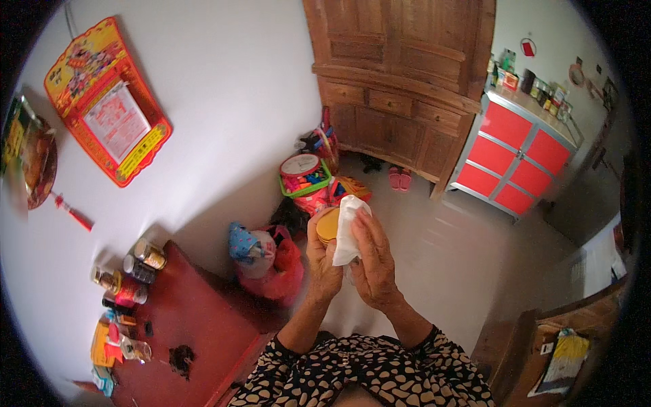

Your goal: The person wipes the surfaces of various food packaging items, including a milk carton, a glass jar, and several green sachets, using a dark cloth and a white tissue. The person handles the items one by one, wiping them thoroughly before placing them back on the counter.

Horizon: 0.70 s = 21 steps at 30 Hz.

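Note:
My left hand (321, 261) is raised in front of me and grips a small round container with a yellow-gold lid (328, 225). Pressed against that lid is a crumpled white cloth (348, 229), held by my right hand (373, 261) with the fingers wrapped over it. Both hands touch each other around the container. My forearms come up from patterned black-and-cream sleeves at the lower edge.
A dark red table (196, 325) at lower left carries several jars and tins (139, 268) and small packets. Bags (271, 261) and a basket of toys (306, 178) lie on the floor by the wall. A wooden cupboard (400, 88) and a red cabinet (515, 152) stand beyond.

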Tool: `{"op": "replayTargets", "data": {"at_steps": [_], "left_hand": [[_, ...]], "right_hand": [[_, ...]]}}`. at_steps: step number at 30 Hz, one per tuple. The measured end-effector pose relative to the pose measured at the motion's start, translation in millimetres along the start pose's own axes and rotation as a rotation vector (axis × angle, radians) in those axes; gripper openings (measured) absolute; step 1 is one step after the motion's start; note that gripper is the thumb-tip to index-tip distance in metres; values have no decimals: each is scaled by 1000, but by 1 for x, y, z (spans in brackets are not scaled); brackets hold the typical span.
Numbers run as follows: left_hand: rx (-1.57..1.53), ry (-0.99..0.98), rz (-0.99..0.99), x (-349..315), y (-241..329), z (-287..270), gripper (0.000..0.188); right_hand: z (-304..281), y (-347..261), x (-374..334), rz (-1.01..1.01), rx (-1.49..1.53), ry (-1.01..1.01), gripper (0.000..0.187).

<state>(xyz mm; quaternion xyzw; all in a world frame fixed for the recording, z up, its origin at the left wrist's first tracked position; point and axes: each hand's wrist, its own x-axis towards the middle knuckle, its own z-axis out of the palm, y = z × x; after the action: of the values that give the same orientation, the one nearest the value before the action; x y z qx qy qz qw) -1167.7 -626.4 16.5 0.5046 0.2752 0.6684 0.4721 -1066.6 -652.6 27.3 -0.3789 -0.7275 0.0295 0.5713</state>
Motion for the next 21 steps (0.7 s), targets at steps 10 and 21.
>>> {"op": "replayTargets", "data": {"at_steps": [10,21], "left_hand": [[-474,-21,-89,56,-44,31,58],[-202,-337,137,111,-53,66,82]], "right_hand": [[-43,58,-10,868,731,218,43],[-34,111,37,739,279,312,35]]}}
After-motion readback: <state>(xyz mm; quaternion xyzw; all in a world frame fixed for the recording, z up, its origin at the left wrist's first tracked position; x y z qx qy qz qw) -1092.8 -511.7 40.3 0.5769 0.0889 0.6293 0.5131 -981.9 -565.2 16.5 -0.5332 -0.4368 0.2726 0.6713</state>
